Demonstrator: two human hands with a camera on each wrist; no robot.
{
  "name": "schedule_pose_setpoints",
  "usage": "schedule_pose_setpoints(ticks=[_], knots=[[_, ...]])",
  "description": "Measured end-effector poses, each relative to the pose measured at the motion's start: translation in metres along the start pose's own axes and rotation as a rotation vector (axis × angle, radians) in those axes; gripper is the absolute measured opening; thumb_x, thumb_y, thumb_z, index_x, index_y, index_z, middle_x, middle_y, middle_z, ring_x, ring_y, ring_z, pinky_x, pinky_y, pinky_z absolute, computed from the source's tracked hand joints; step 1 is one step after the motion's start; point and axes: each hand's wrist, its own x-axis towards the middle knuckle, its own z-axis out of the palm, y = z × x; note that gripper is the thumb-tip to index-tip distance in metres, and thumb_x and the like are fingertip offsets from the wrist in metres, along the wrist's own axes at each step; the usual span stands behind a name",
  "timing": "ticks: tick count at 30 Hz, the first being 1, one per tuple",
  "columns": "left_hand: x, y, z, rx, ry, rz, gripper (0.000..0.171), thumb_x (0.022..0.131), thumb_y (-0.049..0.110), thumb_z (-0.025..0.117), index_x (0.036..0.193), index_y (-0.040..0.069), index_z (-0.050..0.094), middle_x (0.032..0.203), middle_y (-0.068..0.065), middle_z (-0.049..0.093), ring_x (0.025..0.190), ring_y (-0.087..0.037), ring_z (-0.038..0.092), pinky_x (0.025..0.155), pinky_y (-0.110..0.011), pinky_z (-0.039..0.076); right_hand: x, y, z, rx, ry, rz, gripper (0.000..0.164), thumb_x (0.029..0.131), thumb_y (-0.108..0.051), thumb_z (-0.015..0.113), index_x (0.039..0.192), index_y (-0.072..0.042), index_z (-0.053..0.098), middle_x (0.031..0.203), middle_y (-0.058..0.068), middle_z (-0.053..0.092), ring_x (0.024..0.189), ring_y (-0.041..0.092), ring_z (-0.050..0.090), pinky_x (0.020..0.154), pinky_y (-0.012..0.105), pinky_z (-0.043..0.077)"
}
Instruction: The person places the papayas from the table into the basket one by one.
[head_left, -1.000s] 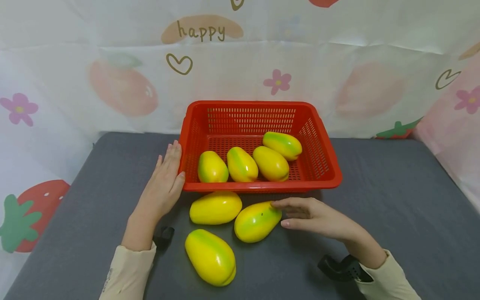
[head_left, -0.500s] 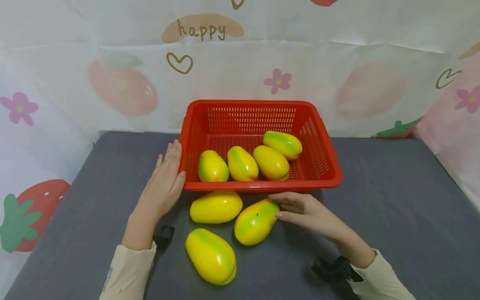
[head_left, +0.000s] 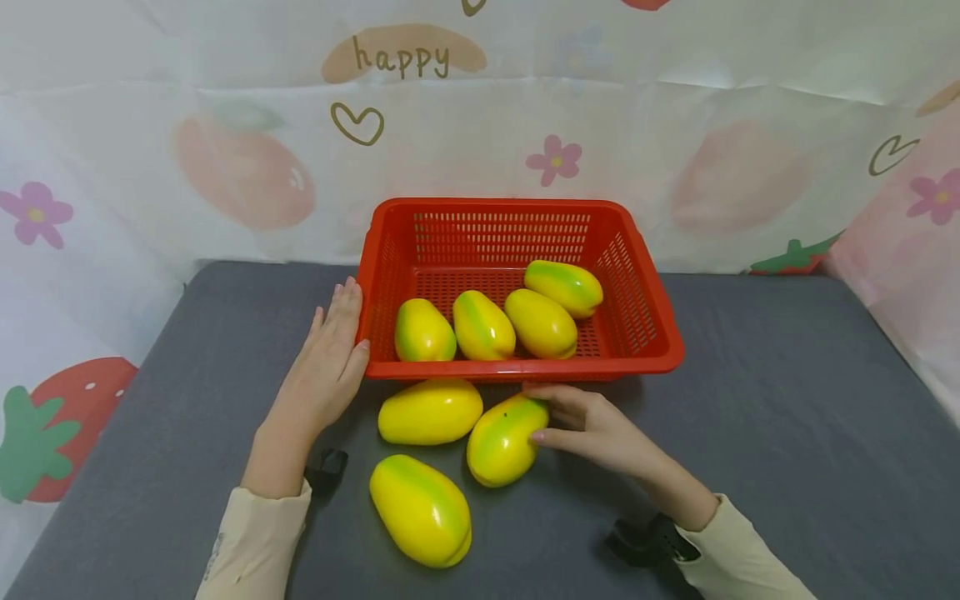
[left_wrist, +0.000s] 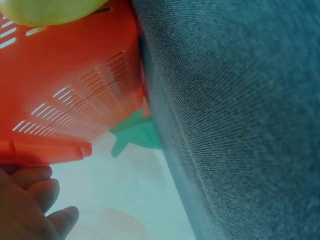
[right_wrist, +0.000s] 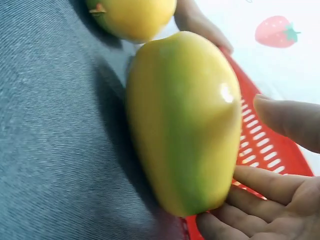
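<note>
My left hand lies with straight fingers against the left side of the red plastic basket. In the left wrist view its fingertips are at the basket's rim. My right hand is at the right end of a yellow-green papaya on the table in front of the basket. The right wrist view shows the fingers touching the narrow end of this papaya, while the thumb stands off from its skin. A second papaya lies beside it, close to the basket.
Several papayas lie inside the basket. Another papaya rests nearer the front on the grey cloth-covered table. Behind the basket hangs a printed white curtain. Black straps are at both wrists.
My right hand has moved left, its fingers reaching further over the papaya's end and its thumb along the side. That papaya has turned slightly. The left hand stays put.
</note>
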Motion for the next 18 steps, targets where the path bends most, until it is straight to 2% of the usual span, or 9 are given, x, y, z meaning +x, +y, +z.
schedule_pose_setpoints(ticks=[5,9,13,18], knots=[[0.000,0.001,0.000,0.005,-0.003,-0.004,0.064,0.097,0.020,0.036,0.151,0.001,0.006,0.157,-0.011,0.006,0.144,-0.027,0.004,0.114,-0.050,0.006,0.004,0.007,0.002,0.070,0.007,0.019,0.062,0.087,-0.015,0.067,0.138,0.008,0.040,0.138,0.021,0.046,0.126,0.033,0.045,0.103,0.043,0.038],[0.001,0.001,0.000,0.009,-0.004,-0.008,0.065,0.097,0.020,0.036,0.151,0.002,0.006,0.157,-0.011,0.006,0.144,-0.027,0.004,0.114,-0.050,0.006,0.005,0.011,0.002,0.126,-0.006,0.058,0.069,0.086,-0.016,0.069,0.141,0.007,0.035,0.142,0.021,0.042,0.128,0.033,0.043,0.103,0.042,0.038],[0.001,0.001,-0.001,0.008,-0.007,-0.010,0.065,0.097,0.020,0.036,0.151,0.002,0.006,0.157,-0.011,0.006,0.144,-0.026,0.004,0.114,-0.050,0.006,0.006,0.013,0.001,0.135,-0.027,0.090,0.073,0.083,-0.019,0.073,0.142,0.003,0.036,0.142,0.018,0.042,0.129,0.030,0.042,0.105,0.041,0.036],[0.000,0.000,0.000,-0.002,-0.007,-0.008,0.064,0.097,0.020,0.035,0.151,0.001,0.006,0.157,-0.011,0.006,0.144,-0.026,0.004,0.114,-0.049,0.004,0.005,0.016,-0.003,0.136,-0.052,0.077,0.073,0.082,-0.018,0.073,0.141,0.002,0.037,0.142,0.018,0.042,0.129,0.030,0.042,0.105,0.043,0.035]])
